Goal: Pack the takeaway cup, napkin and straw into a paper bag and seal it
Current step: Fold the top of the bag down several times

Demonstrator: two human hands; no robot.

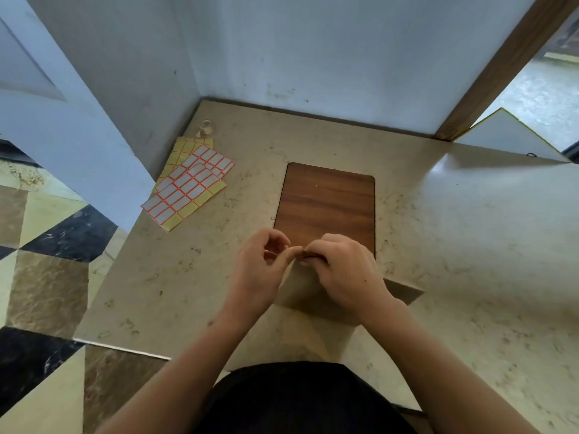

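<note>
A brown paper bag (300, 292) stands on the beige counter close to me, seen from above. Both hands meet at its top edge. My right hand (341, 270) pinches the bag's top with its fingers closed over it. My left hand (263, 267) touches the same edge with thumb and fingertips curled. The bag's inside is hidden, and no cup, napkin or straw shows anywhere.
A wood-grain board (326, 202) lies flat just beyond the bag. Sheets of white labels on yellow backing (191, 186) lie at the left rear, with a small tape roll (205, 128) behind them. The counter's left edge (106, 267) drops to a tiled floor. Walls close the back.
</note>
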